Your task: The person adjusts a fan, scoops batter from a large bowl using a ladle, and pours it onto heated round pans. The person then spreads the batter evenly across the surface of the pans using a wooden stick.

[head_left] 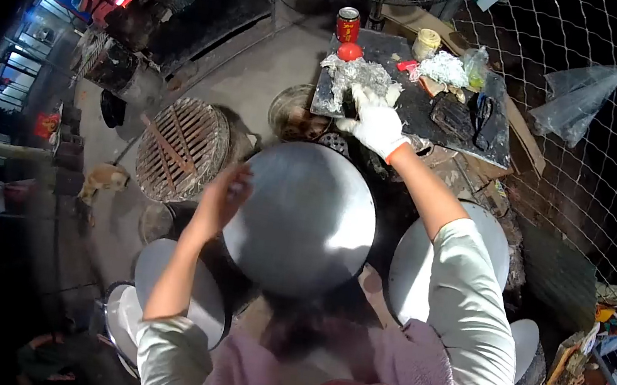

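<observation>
My right hand (376, 129), in a white glove with an orange cuff, reaches to the near edge of a dark board (412, 113). Its thumb and fingers are apart, with the fingertips at a greyish fluffy wad (362, 77) lying there. Bare and partly blurred, my left hand (225, 196) hovers by the left rim of a large round grey metal disc (301, 219). Its fingers look bent, but what they hold, if anything, does not show. Near the wad are a red can (348, 25) and a small red round object (350, 51).
More pale discs stand at the right (493, 240) and left (190, 294). A round slatted rack (178, 148) sits left of my left hand. A jar (425, 44) and a dark strap (482, 118) lie on the board. Wire mesh (599, 176) runs along the right; a dog (102, 181) is on the floor.
</observation>
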Available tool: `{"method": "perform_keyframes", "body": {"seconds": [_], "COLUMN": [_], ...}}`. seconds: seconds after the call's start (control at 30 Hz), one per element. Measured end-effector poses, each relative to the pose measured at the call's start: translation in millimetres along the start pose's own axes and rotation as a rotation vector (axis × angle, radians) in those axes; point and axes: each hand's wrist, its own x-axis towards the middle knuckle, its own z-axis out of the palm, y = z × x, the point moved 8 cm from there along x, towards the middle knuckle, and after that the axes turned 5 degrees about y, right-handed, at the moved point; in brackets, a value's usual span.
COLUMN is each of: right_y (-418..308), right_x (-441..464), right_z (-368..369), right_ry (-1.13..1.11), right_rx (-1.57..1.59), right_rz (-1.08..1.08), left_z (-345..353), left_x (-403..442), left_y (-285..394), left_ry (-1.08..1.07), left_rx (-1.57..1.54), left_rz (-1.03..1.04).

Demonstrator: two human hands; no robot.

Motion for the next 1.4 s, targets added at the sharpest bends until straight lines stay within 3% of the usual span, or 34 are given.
{"method": "perform_keyframes", "body": {"seconds": [0.07, 0.13, 0.27, 0.33, 0.37, 0.43, 0.53, 0.63, 0.67, 0.77, 0.87, 0.97, 1.03, 1.17, 1.23, 1.3, 1.4], "right_y": [13, 22, 45, 57, 57, 64, 62, 67, 67, 69, 74, 77, 80, 95, 67, 68, 70], "right_x": [36, 63, 91, 90, 86, 82, 76, 77, 74, 74, 70, 68, 68, 90, 93, 95, 74], "right_z": [6, 12, 49, 74, 79, 88, 74, 75, 71, 67, 70, 60, 51, 35, -25, -49, -86], "right_ry": [0.044, 0.069, 0.265, 0.162, 0.074, 0.187, 0.349, 0.363, 0.419, 0.457, 0.449, 0.411, 0.314, 0.441, 0.445, 0.391, 0.406], "right_rx": [0.004, 0.060, -0.048, -0.127, -0.107, -0.141, 0.037, 0.051, 0.041, 0.094, 0.182, 0.198, 0.127, 0.653, 0.917, 1.346, 1.340], "right_rz": [0.090, 0.176, 0.161, 0.189, 0.231, 0.157, 0.045, 0.008, -0.003, -0.013, 0.024, 0.097, 0.199, 0.245, 0.236, 0.246, 0.328], "left_z": [16, 39, 92, 119, 121, 136, 175, 224, 229, 219, 197, 165, 140, 73, 51, 30, -9], "left_x": [69, 144, 260, 304, 319, 342, 386, 422, 422, 418, 404, 393, 377, 325, 282, 263, 195], "left_y": [10, -26, -65, -82, -70, -39, -29, -48, -49, -55, -51, -54, -58, -79, -81, -121, -163], "left_ry": [-0.003, 0.044, 0.104, 0.086, 0.187, 0.392, 0.394, 0.057, 0.043, 0.119, 0.299, 0.343, 0.374, 0.354, 0.397, 0.223, 0.211], "left_rx": [0.061, 0.025, 0.065, -0.055, 0.039, 0.227, 0.195, 0.410, 0.519, 0.399, 0.325, -0.293, -0.562, -0.973, -1.080, -1.225, -1.169], "left_rz": [0.209, 0.018, 0.029, 0.089, 0.230, 0.513, 0.511, 0.300, 0.319, 0.200, 0.250, 0.254, 0.111, -0.219, -0.341, -0.324, -0.425]}}
